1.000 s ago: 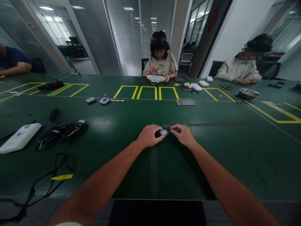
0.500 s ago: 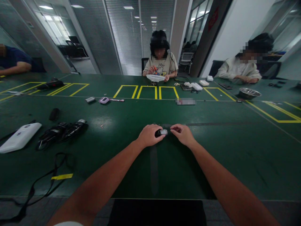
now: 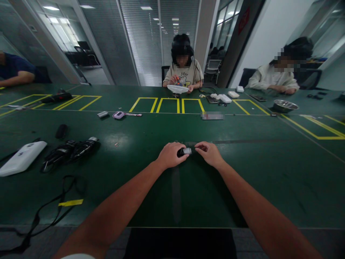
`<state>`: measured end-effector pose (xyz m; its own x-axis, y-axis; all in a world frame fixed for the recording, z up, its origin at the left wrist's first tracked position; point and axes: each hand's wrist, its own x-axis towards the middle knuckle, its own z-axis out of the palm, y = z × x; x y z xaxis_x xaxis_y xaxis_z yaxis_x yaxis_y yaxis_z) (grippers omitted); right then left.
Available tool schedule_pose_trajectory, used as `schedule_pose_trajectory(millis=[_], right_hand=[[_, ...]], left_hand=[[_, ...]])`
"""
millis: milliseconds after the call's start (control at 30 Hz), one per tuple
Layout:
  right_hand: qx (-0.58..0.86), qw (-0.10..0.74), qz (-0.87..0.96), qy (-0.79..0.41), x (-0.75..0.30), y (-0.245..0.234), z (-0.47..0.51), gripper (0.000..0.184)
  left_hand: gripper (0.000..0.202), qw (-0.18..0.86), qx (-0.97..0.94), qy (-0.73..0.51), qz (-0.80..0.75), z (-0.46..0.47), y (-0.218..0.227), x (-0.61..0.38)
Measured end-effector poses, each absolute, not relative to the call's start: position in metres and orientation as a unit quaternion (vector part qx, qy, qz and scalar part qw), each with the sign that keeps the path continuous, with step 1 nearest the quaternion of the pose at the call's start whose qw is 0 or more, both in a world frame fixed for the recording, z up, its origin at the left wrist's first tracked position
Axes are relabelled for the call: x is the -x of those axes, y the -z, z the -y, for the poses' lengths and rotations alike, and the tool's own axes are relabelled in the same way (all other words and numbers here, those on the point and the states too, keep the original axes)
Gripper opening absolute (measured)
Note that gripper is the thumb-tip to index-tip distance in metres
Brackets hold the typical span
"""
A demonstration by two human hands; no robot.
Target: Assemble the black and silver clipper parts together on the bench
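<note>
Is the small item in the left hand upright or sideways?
Sideways: the small item points its silver end toward the right hand.

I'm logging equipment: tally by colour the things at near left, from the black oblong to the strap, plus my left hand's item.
White: 1 (flat rounded slab)
Black: 3 (coiled cable pile, rounded oblong, thin strap)
Yellow: 1 (strip across the strap)
Black-and-silver: 1 (small object in left hand)
Total: 6, excluding one dark strip beside the slab
</note>
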<state>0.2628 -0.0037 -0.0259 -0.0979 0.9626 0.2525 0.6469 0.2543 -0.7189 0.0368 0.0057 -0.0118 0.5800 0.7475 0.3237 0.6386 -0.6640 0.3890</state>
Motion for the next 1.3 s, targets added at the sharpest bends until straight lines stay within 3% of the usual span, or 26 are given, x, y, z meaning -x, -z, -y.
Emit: schedule_pose_trajectory(millis=[1033, 1300], right_hand=[[0.533, 0.382, 0.689, -0.31, -0.2639, 0.0271, 0.0017, 0.02], [0.528, 0.356, 0.708, -0.307, -0.2595, 0.0229, 0.0047, 0.018]], left_hand=[[0.034, 0.118, -0.881, -0.235, -0.394, -0.0071, 0.0127, -0.0363], [0.03, 0.103, -0.883, -0.244, -0.387, -0.007, 0.0139, -0.0368]])
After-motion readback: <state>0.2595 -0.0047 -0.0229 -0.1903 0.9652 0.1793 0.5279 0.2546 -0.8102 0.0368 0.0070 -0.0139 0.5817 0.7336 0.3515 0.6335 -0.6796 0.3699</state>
